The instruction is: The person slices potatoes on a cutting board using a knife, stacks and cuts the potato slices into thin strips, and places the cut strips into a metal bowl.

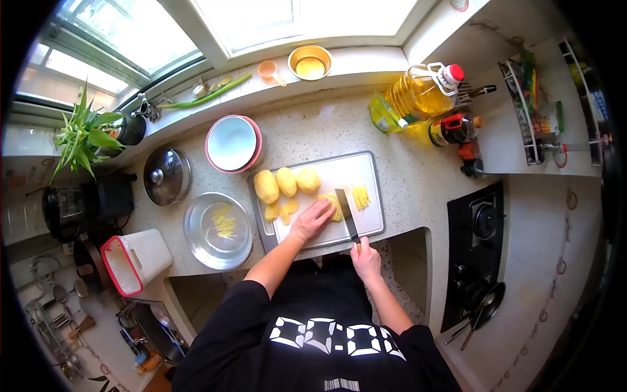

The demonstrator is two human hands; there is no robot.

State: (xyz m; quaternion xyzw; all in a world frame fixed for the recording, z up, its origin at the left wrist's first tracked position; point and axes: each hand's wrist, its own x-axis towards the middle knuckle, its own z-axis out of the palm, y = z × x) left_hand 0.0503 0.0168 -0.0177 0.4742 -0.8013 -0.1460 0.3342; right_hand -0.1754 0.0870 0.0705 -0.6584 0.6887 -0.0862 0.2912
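A white cutting board point(307, 230) with a grey rim lies on the counter. My left hand point(311, 221) presses down on sliced potato point(334, 206) near the board's middle. In my right hand point(366, 259) is the handle of a knife point(347, 214), its dark blade beside the slices. Cut potato strips point(360, 197) lie right of the blade. Three peeled potatoes point(287, 181) sit along the board's upper left, with smaller pieces point(285, 210) below them. Left of the board, a bowl of water point(196, 238) holds more strips point(224, 223).
Stacked bowls point(232, 143) and a lidded pot point(166, 176) stand at the back left, a white bin point(145, 256) lower left. Oil point(418, 98) and a dark sauce bottle point(450, 129) are at the back right, the stove point(471, 255) further right.
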